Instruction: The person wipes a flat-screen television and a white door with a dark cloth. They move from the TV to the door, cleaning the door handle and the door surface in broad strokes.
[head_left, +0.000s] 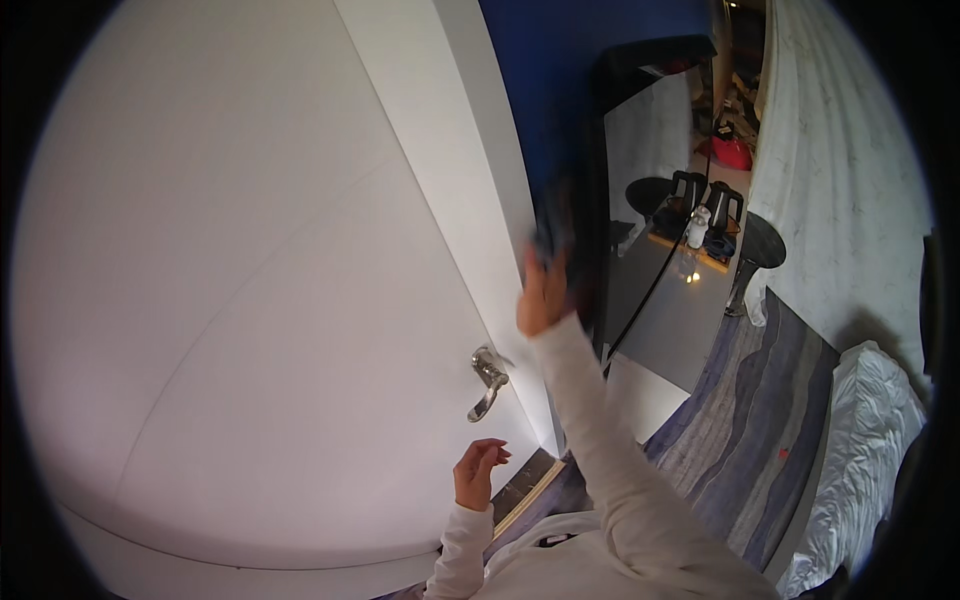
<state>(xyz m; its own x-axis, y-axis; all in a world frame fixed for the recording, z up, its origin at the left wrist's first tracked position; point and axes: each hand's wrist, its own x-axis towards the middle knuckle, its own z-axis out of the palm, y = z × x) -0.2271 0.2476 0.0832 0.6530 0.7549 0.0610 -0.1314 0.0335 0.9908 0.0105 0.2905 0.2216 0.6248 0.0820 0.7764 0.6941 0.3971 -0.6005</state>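
Note:
My right hand (541, 296) is raised beside the white door frame (480, 172). It holds a dark blue cloth (553, 225), blurred by motion, against or close to the frame's edge and the blue wall (570, 75); contact is not clear. My left hand (478, 474) is low in front of the white door (285, 300), fingers loosely bent around nothing visible. Just above it, apart from the fingers, is the shiny metal lever handle (489, 382). The door looks shut against its frame.
A black-framed reflective panel (649, 135) hangs on the wall, above a grey counter (686, 330) with a black kettle (724, 206) and bottle (698, 227). Beyond are a round dark stool (761, 240), pale curtain (832, 172), patterned carpet (757, 435) and white bedding (870, 442).

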